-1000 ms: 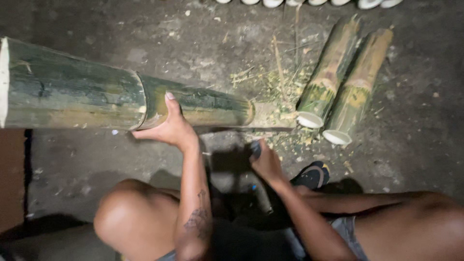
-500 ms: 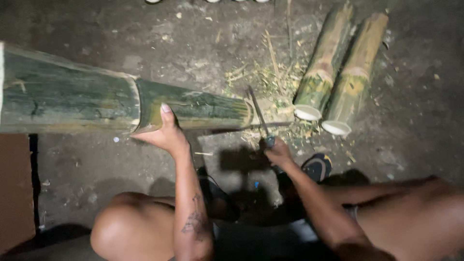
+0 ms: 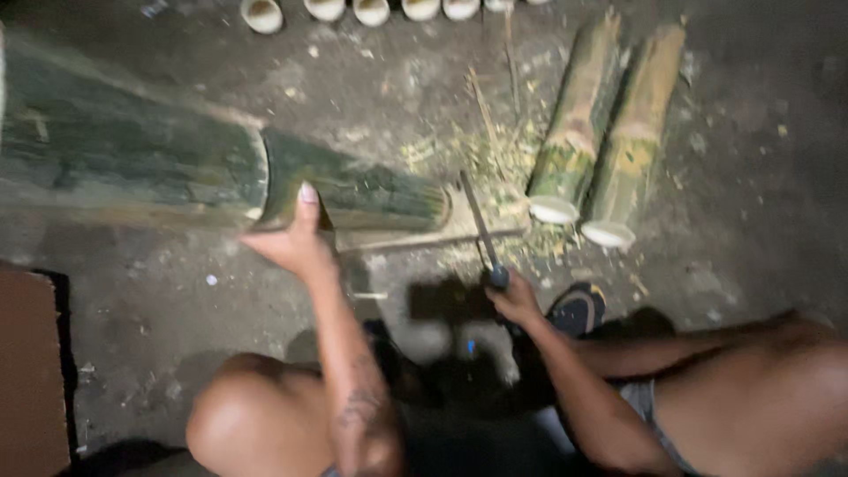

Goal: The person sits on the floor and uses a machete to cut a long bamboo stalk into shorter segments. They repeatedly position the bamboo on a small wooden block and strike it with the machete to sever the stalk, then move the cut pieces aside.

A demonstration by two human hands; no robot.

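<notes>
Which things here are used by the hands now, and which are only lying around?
In use:
- long bamboo pole, steadied by the left hand
- knife, gripped by the right hand

Lying about:
- two cut bamboo sections
- row of bamboo pieces along the top edge
- shavings
- brown board

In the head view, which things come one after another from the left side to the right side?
Brown board → long bamboo pole → left hand → knife in the right hand → two cut bamboo pieces.
</notes>
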